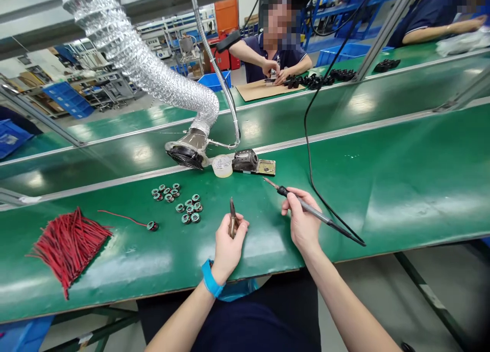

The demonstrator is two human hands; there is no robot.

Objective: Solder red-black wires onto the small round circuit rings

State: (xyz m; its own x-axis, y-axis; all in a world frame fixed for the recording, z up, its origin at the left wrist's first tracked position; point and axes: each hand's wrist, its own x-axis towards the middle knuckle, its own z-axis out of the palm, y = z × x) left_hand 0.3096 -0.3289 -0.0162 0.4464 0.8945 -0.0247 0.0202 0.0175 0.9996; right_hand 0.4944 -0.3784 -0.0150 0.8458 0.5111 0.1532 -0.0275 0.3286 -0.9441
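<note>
head view | left hand [226, 244] grips slim dark metal tweezers [231, 223], tips upright over green worktop [383, 188] | right hand [302, 221] grips black-handled soldering iron [306, 207], tip toward soldering stand [252, 162] | small green-wound ring coils [179, 201] clustered left of hands | red wire bundle [69, 242] far left

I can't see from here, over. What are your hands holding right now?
Left hand grips tweezers. Right hand holds soldering iron, tip up. Small coils lie apart, untouched.

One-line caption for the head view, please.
At a green bench, the right hand holds a soldering iron, the left hand tweezers, near small coils and red wires.
</note>
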